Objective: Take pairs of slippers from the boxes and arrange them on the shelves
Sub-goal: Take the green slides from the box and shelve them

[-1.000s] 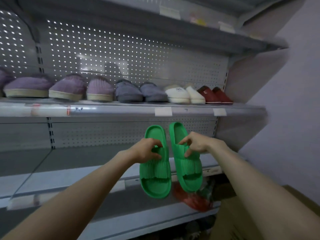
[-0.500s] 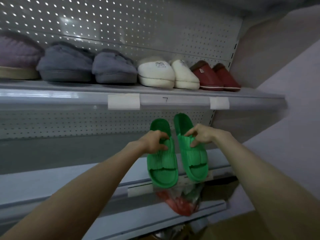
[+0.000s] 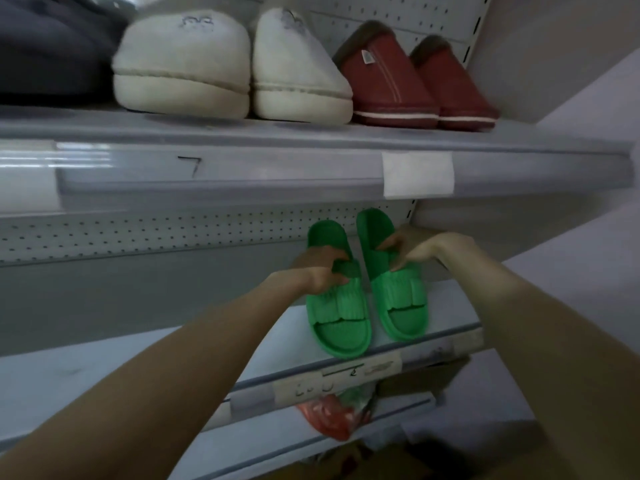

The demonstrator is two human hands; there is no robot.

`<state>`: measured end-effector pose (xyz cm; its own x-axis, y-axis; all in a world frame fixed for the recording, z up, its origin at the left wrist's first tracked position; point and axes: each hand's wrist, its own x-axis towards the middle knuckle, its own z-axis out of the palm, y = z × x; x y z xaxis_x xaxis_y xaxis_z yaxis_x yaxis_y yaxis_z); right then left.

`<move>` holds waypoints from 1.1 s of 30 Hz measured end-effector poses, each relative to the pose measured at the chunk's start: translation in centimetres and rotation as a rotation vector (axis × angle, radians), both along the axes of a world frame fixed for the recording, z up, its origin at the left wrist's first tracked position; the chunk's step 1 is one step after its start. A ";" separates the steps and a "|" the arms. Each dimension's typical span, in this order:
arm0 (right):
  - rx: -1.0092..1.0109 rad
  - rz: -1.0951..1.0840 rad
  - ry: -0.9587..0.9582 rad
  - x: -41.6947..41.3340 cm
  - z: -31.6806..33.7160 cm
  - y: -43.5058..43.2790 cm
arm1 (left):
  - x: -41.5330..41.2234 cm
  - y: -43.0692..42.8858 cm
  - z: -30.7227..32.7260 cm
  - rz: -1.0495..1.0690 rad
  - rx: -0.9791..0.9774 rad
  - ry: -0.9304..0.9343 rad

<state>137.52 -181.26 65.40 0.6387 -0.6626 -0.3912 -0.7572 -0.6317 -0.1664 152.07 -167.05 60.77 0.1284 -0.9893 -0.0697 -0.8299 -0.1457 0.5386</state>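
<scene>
1. Left hand (image 3: 323,273): closed on the ridged strap of the left green moulded-foam slide slipper (image 3: 337,306), thumb over, fingers under.
2. Right hand (image 3: 420,249): pinching the strap edge of the right green moulded-foam slide slipper (image 3: 394,289), fingers curled narrow.
3. Change: a second ago the pair hung in the air in front of the lower grey metal shelf (image 3: 104,372); now both slippers lie over its right end, toes at the front lip, heels towards the perforated back panel (image 3: 138,233). They appear to rest on the deck, though contact is not certain.
4. Meaning for the task: this pair is, by my judgement, at its spot; what remains is letting go and squaring the two side by side. They sit just apart, roughly parallel.
5. Upper grey metal shelf (image 3: 311,136): holds, left to right, a dark grey plush slipper (image 3: 52,46), a cream plush pair (image 3: 242,71) and a dark red fur-lined pair (image 3: 415,81). A handwritten 7 (image 3: 190,165) and a blank white label (image 3: 418,174) mark its front rail.
6. Below the lower shelf: a crumpled red-and-clear plastic bag (image 3: 332,417); contents cannot be told.
7. Brown cardboard box (image 3: 398,462), bottom edge: blurred, interior not visible.
</scene>
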 end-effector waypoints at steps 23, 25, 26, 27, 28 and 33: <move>-0.023 0.000 0.067 -1.7 -5.7 -9.9 | -2.6 -10.4 -5.7 0.056 -0.114 -0.012; -0.031 -0.003 0.030 -2.0 -6.1 -10.2 | -2.9 -10.7 -6.1 0.074 -0.117 -0.033; -0.039 -0.005 0.015 -2.2 -6.3 -10.2 | -3.1 -10.8 -6.1 0.085 -0.119 -0.038; -0.048 -0.008 0.004 -2.3 -6.4 -10.2 | -3.3 -11.0 -6.2 0.092 -0.118 -0.045; -0.054 -0.014 -0.005 -2.4 -6.5 -10.2 | -3.6 -11.0 -6.1 0.094 -0.113 -0.055; -0.089 -0.082 -0.054 -3.0 -6.1 -9.8 | -4.4 -11.0 -5.6 0.122 -0.106 -0.128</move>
<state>134.51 -191.04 59.32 0.5995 -0.7440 -0.2950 -0.7983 -0.5821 -0.1542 147.66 -178.02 55.20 0.2489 -0.9668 0.0583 -0.8722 -0.1976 0.4474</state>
